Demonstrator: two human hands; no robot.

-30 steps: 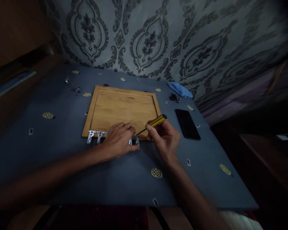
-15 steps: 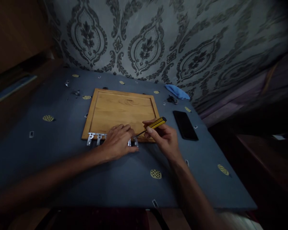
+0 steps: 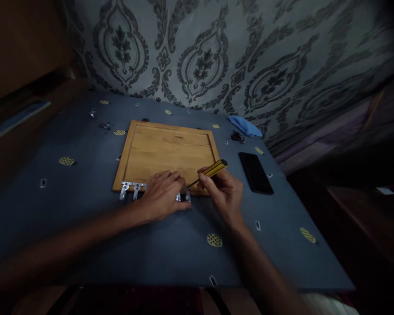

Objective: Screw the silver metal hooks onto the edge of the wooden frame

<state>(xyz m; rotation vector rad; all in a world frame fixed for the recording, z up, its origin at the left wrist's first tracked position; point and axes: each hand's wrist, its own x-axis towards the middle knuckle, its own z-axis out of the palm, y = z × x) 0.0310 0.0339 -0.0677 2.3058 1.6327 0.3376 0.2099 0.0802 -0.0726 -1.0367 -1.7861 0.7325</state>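
Note:
A wooden board (image 3: 169, 151) with a raised rim lies on the blue table (image 3: 85, 218). Along its near edge runs a metal hook rail (image 3: 131, 189) with several hooks. My left hand (image 3: 162, 194) lies palm down on the rail's middle, fingers pressed flat, hiding part of it. My right hand (image 3: 223, 192) is closed round a yellow-and-black screwdriver (image 3: 212, 169), whose tip meets the rail's right end (image 3: 185, 192).
A black phone (image 3: 255, 172) lies right of the board, a blue cloth (image 3: 244, 124) behind it by the patterned wall. Small dark parts (image 3: 238, 137) and loose metal bits (image 3: 103, 126) sit near the board's far corners. Perforated yellow discs (image 3: 214, 239) dot the table.
My hands and the screwdriver have stayed at the rail's right end; only the view has shifted slightly.

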